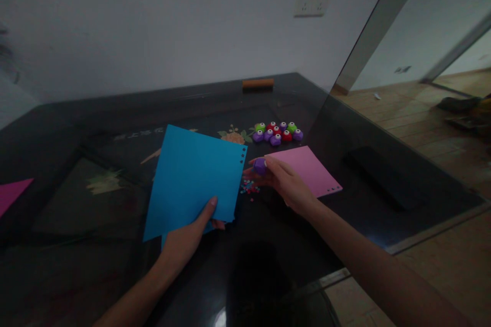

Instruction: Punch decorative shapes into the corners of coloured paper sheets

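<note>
My left hand (199, 222) grips a blue sheet of paper (192, 179) by its lower edge, thumb on top, holding it tilted above the dark table. Small shapes are punched along the sheet's right edge near the upper corner. Between the thumb and fingers of my right hand (282, 179) is a purple craft punch (260, 165), just right of the blue sheet and apart from it. Tiny punched-out paper bits (250, 187) lie on the table below it. A pink sheet (307, 168) with punched holes at its near right corner lies partly behind my right hand.
Several purple, red and green craft punches (276, 133) stand grouped behind the pink sheet. An orange-brown roll (258, 84) rests near the wall. A dark flat object (383, 176) lies at right; a magenta sheet (13, 194) is at far left. The table edge (433, 163) runs along the right.
</note>
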Tool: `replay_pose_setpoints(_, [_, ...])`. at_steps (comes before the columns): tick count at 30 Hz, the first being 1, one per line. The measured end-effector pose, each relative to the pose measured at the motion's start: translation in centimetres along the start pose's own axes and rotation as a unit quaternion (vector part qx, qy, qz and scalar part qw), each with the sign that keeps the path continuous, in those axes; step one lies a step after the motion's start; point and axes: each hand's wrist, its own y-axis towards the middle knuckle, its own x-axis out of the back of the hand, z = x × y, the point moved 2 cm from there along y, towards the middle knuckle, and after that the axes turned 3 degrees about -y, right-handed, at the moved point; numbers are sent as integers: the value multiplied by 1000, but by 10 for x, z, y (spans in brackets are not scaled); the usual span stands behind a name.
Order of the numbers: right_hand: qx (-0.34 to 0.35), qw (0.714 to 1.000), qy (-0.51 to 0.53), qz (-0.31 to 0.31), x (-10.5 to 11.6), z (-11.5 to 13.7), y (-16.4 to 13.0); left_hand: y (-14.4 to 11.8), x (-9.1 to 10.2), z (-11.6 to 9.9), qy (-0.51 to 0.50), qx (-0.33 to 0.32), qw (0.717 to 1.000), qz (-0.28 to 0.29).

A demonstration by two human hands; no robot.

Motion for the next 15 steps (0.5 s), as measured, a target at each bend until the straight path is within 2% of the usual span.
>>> replay_pose_setpoints(3, [59, 988, -146, -8, 2, 3, 0, 0, 0, 0, 1, -6, 1000, -15])
replay_pose_setpoints(7, [83, 944, -318, 14, 5, 3, 1, 1, 0, 2, -6, 1, 1000, -28])
replay_pose_setpoints(11, [66, 925, -370, 58, 5, 1, 1, 2, 2, 8, 14, -8, 999, -51])
replay_pose_setpoints(15, [74, 924, -372, 49, 8, 2, 2, 3, 3, 12, 0, -19, 999, -31])
